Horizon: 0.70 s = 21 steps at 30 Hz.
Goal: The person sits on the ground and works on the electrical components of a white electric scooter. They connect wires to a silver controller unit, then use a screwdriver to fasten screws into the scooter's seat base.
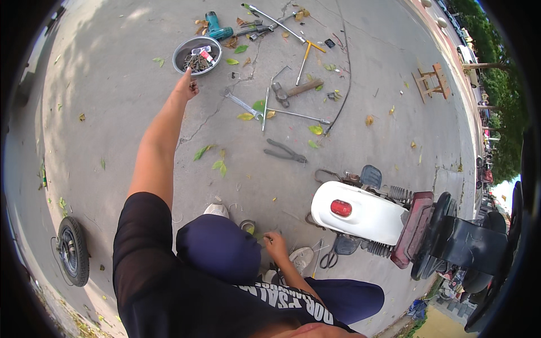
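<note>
My left arm stretches forward, and my left hand (188,86) touches or nearly touches the near rim of a metal bowl (175,59). Its fingers are curled, with something small and dark at them that is hard to make out. Inside the bowl are bolts and screws (195,63), a red and white tube (207,55) and a small clear pack. My right hand (274,244) hovers low between my knees, fingertips close together; whether they pinch anything is unclear. Just beyond it, a small round ring-like object (247,224) lies on the ground beside my shoe (217,210).
Ahead lie a teal cordless impact driver (217,27), a hammer (302,88), a combination wrench (243,104), a yellow T-handle wrench (307,55), pliers (285,151) and a black cable (348,72). Scissors (329,259) rest near a white-fendered scooter (359,211). A wheel (72,251) stands left; a wooden stool (433,82), far right.
</note>
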Motion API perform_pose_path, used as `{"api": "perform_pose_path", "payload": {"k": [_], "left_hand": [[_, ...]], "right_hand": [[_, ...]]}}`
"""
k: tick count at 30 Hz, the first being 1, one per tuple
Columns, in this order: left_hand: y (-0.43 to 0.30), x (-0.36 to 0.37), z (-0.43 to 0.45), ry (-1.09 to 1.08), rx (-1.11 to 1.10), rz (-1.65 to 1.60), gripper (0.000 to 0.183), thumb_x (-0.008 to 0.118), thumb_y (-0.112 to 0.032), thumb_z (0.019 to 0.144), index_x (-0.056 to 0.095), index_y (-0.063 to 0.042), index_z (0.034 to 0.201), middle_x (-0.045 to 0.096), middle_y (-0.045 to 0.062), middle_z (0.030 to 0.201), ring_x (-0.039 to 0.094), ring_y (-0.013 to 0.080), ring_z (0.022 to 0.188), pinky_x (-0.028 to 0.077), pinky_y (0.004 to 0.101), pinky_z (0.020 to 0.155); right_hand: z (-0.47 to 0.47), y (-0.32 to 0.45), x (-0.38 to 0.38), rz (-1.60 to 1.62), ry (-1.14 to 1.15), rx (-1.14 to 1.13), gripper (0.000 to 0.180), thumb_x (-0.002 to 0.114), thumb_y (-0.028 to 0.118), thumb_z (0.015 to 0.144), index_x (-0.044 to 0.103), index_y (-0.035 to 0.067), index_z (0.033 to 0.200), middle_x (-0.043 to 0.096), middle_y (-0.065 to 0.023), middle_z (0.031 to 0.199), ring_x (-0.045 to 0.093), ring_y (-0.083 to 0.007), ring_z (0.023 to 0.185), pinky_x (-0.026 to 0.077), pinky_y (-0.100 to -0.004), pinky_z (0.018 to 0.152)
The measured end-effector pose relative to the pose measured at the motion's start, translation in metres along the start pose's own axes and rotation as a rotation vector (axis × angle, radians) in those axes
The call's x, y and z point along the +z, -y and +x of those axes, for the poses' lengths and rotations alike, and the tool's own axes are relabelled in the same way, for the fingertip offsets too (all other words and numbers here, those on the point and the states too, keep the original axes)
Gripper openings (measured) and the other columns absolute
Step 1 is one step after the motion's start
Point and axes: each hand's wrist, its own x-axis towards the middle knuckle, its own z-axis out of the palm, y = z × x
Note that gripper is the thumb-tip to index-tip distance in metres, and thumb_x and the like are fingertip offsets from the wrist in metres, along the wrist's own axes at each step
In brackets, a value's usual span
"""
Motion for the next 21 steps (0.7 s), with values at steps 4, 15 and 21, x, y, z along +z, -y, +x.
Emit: {"api": "perform_pose_path", "payload": {"k": [4, 15, 21], "left_hand": [[-0.008, 0.000, 0.027, -0.013, -0.040, 0.112, 0.043, 0.065, -0.053, 0.093, 0.049, -0.014, 0.082, 0.045, 0.003, 0.066, 0.046, 0.0189, 0.058, 0.038, 0.0325, 0.049], [0.000, -0.011, 0.019, 0.003, 0.020, 0.027, 0.013, 0.048, -0.016, 0.095, 0.046, -0.012, 0.083, 0.041, 0.000, 0.065, 0.040, 0.0103, 0.053, 0.029, 0.0246, 0.044], [0.067, -0.075, -0.065, 0.081, -0.054, -0.064, 0.015, 0.053, -0.017, 0.093, 0.045, -0.012, 0.082, 0.039, -0.001, 0.066, 0.038, 0.0113, 0.055, 0.030, 0.0267, 0.046]], "right_hand": [[-0.002, -0.002, 0.000, 0.047, 0.011, 0.088, 0.014, 0.064, 0.008, 0.089, 0.069, 0.001, 0.100, 0.068, -0.0191, 0.097, 0.066, -0.0380, 0.091, 0.052, -0.0419, 0.080], [0.007, 0.007, -0.009, 0.019, 0.020, 0.112, 0.018, 0.065, 0.014, 0.090, 0.071, 0.003, 0.103, 0.070, -0.0165, 0.102, 0.067, -0.0350, 0.094, 0.054, -0.0400, 0.082], [0.011, 0.008, -0.004, 0.066, 0.005, 0.092, 0.015, 0.067, 0.012, 0.089, 0.071, 0.003, 0.101, 0.071, -0.0157, 0.098, 0.069, -0.0308, 0.089, 0.054, -0.0384, 0.079]]}}
